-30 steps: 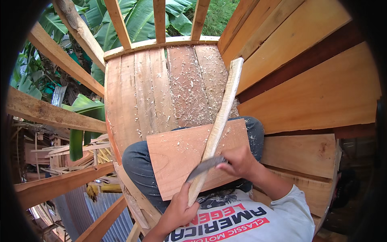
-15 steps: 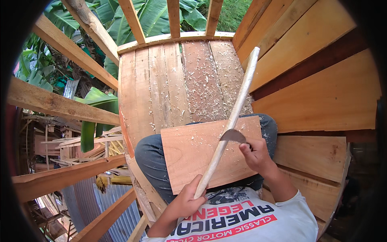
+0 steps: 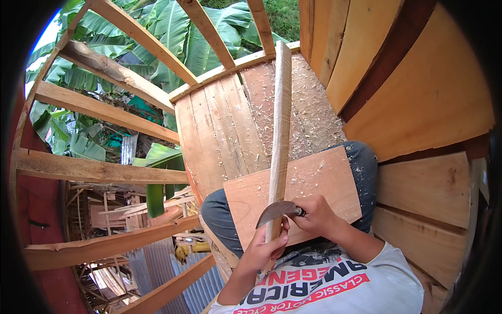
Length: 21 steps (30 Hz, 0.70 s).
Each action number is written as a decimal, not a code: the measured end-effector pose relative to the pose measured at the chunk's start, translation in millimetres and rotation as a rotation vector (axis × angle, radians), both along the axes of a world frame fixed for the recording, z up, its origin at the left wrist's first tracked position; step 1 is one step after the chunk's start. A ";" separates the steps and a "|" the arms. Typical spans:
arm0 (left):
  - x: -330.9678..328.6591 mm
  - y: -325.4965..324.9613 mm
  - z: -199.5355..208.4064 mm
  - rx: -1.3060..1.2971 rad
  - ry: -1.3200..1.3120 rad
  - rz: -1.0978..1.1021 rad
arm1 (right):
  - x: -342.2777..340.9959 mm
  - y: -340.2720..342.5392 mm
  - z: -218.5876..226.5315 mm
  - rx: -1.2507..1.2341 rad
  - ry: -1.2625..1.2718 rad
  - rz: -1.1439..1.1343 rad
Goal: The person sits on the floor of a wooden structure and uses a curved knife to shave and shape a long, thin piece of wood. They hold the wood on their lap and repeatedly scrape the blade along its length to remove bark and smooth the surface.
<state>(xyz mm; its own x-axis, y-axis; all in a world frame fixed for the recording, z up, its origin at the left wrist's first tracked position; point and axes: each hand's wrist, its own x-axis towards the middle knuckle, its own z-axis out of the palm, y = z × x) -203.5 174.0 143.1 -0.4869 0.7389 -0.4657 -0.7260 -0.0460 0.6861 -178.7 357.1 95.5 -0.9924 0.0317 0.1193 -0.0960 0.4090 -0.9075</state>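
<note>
Wooden stick [image 3: 281, 131] is lying across the board [image 3: 319, 183] on the lap, its lower end hiding inside the gripping left hand [image 3: 264, 248]. Right hand [image 3: 316, 215] is clutching the curved knife [image 3: 277, 210], handle concealed.

An open-air timber platform among banana leaves [image 3: 157, 31]: bare plank floor [image 3: 225, 125], wood shavings [image 3: 314, 115], rough railings [image 3: 99, 107].

A floor of pale wooden planks [image 3: 230, 131] strewn with light wood shavings [image 3: 314, 112] runs ahead. On the right rises a wall of wide orange-brown boards [image 3: 418, 94]. On the left, bare timber rails [image 3: 99, 110] cross in front of broad green banana leaves [image 3: 157, 31]. Below them lie grey corrugated metal sheets [image 3: 198, 288].
</note>
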 end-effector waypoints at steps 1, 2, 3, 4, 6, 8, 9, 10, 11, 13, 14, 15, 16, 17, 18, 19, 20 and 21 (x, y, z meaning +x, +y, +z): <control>0.9 3.5 1.5 -0.018 0.024 0.011 | -0.4 2.6 2.5 0.007 0.012 -0.009; 1.9 6.9 3.3 -0.035 0.049 0.021 | -1.0 5.7 5.6 0.015 0.024 -0.018; 3.6 10.2 5.4 -0.073 0.065 0.056 | -1.7 8.8 7.8 0.022 0.035 -0.029; 4.9 13.3 7.3 -0.150 0.123 0.064 | -1.1 13.5 7.6 0.054 0.041 -0.031; 5.9 18.2 12.4 -0.303 0.240 0.077 | -0.7 22.1 6.9 0.118 0.052 -0.038; 9.9 19.7 7.7 -0.350 0.339 0.061 | -0.9 30.0 8.2 0.196 0.083 -0.088; 12.2 19.9 6.6 -0.373 0.389 0.052 | -1.8 33.8 9.3 0.236 0.098 -0.113; 16.7 20.2 7.1 -0.392 0.401 0.022 | -2.5 37.4 10.0 0.257 0.105 -0.145; 21.1 20.7 8.8 -0.411 0.413 -0.009 | -3.9 41.3 11.0 0.278 0.111 -0.177; 24.8 22.8 17.9 -0.459 0.400 -0.053 | -6.9 48.3 14.7 0.313 0.150 -0.227; 26.7 25.2 22.3 -0.468 0.388 -0.047 | -8.4 51.5 17.3 0.328 0.184 -0.245; 28.9 27.3 25.7 -0.477 0.377 -0.041 | -10.1 53.4 17.9 0.342 0.218 -0.263; 29.9 29.8 28.6 -0.482 0.370 -0.032 | -12.6 55.1 17.6 0.344 0.239 -0.283; 30.7 31.6 30.8 -0.469 0.366 -0.024 | -15.0 56.2 16.9 0.347 0.260 -0.302; 31.5 33.0 32.6 -0.456 0.362 -0.015 | -17.3 56.9 16.6 0.350 0.281 -0.321; 31.9 33.3 33.8 -0.442 0.356 -0.003 | -19.4 57.7 19.4 0.358 0.285 -0.320; 31.5 33.7 35.1 -0.454 0.368 -0.005 | -20.9 59.1 25.0 0.367 0.289 -0.318; 30.6 34.2 36.4 -0.467 0.380 -0.006 | -22.7 59.0 27.7 0.375 0.293 -0.316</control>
